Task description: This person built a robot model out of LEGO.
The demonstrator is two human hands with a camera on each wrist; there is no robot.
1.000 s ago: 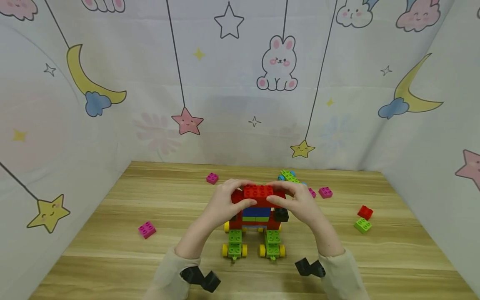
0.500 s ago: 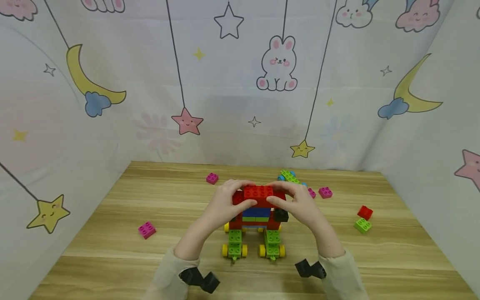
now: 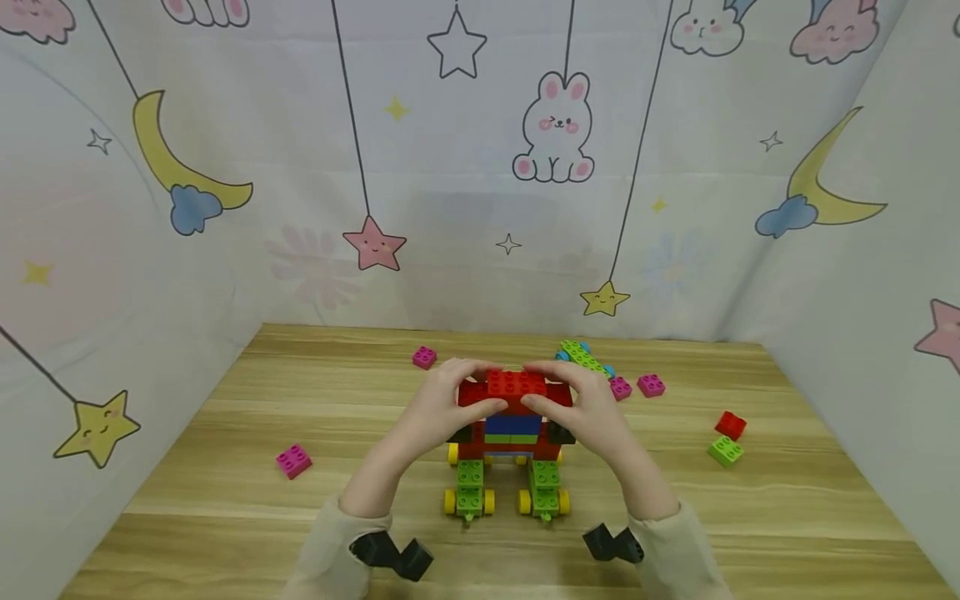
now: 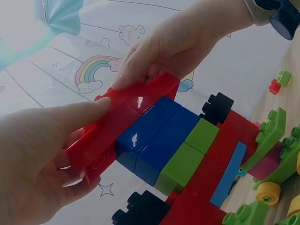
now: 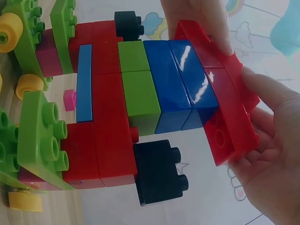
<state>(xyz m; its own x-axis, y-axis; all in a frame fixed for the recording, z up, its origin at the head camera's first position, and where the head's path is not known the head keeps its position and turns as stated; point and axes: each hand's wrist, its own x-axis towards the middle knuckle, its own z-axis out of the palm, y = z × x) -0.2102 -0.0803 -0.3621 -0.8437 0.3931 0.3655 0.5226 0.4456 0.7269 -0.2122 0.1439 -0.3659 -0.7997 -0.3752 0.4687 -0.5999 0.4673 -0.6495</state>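
A toy model of building bricks stands in the middle of the table, on green wheeled bases (image 3: 470,485) with yellow wheels. Red bricks form its top (image 3: 516,383), over stacked blue bricks (image 4: 159,136), then green bricks (image 5: 139,101) and a red layer (image 5: 112,145) below. Black bricks (image 5: 158,171) jut from both sides. My left hand (image 3: 441,407) grips the left part of the red top, thumb in front and fingers behind. My right hand (image 3: 588,408) grips the right part likewise. The two thumbs nearly meet across the front face.
Loose pink bricks (image 3: 294,460) lie at left and at the back. A green wheeled base (image 3: 583,357) with blue wheels stands behind the model. At right lie a red brick (image 3: 731,426) and a green brick (image 3: 725,451). Printed cloth (image 3: 450,167) walls the table's back and sides.
Both hands have slid slightly inward along the red top, thumbs closer together, so more of its outer ends shows. The model stays in place.
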